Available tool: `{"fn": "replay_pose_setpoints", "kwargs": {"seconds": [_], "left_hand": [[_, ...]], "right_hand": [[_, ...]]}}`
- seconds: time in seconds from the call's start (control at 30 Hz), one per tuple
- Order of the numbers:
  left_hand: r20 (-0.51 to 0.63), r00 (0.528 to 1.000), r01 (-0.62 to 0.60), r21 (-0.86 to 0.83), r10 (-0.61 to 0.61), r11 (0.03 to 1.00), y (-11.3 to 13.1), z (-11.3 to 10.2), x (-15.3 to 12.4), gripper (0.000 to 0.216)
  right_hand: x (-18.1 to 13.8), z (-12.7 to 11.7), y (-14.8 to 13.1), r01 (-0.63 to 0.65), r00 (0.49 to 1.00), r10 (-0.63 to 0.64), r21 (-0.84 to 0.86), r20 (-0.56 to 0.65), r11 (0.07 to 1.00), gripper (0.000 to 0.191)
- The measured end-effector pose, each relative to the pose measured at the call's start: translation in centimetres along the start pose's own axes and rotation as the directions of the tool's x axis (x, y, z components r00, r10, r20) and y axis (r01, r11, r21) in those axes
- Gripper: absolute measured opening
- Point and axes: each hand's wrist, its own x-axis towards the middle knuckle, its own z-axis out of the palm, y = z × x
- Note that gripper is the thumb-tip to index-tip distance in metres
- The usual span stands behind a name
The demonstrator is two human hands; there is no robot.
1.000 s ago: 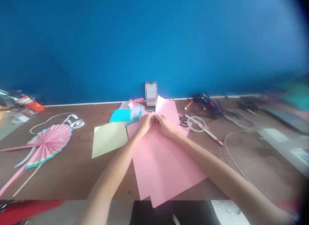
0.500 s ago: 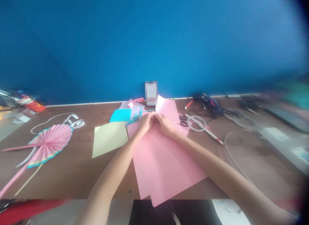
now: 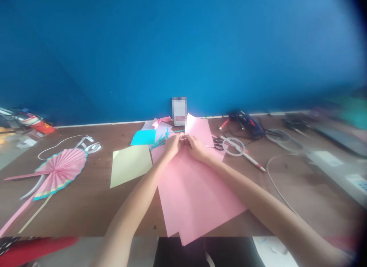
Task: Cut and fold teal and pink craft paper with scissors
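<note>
Both arms reach across a stack of large pink paper sheets [image 3: 195, 194] lying on the brown table [image 3: 86, 205]. My left hand [image 3: 173, 144] and my right hand [image 3: 196, 147] meet at the sheets' far end, fingers closed in a pinch on the pink paper's far edge. A raised pink flap [image 3: 197, 130] stands up just behind the hands. Thin blue paper strips [image 3: 162, 140] lie right beside my left hand.
A pale yellow sheet [image 3: 130, 164] and a cyan sheet [image 3: 143, 137] lie left of the hands. A pleated pink fan [image 3: 59, 171] with white ribbon sits far left. To the right lie scissors [image 3: 218, 141], a tape ring [image 3: 233, 147], a pen [image 3: 249, 158], a glue gun [image 3: 246, 121] and cables.
</note>
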Motion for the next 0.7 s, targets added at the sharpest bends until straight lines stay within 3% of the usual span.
{"fn": "replay_pose_setpoints", "kwargs": {"seconds": [0.33, 0.7], "left_hand": [[0.003, 1.000, 0.000, -0.046, 0.000, 0.999, -0.3, 0.2, 0.2, 0.031], [-0.028, 0.999, -0.019, -0.051, 0.018, 0.999, -0.4, 0.5, 0.1, 0.032]], "right_hand": [[0.2, 0.1, 0.0, 0.094, 0.989, -0.070, -0.184, 0.133, 0.978, 0.054], [0.1, 0.2, -0.8, 0.074, 0.993, -0.041, -0.304, 0.113, 0.950, 0.051]]}}
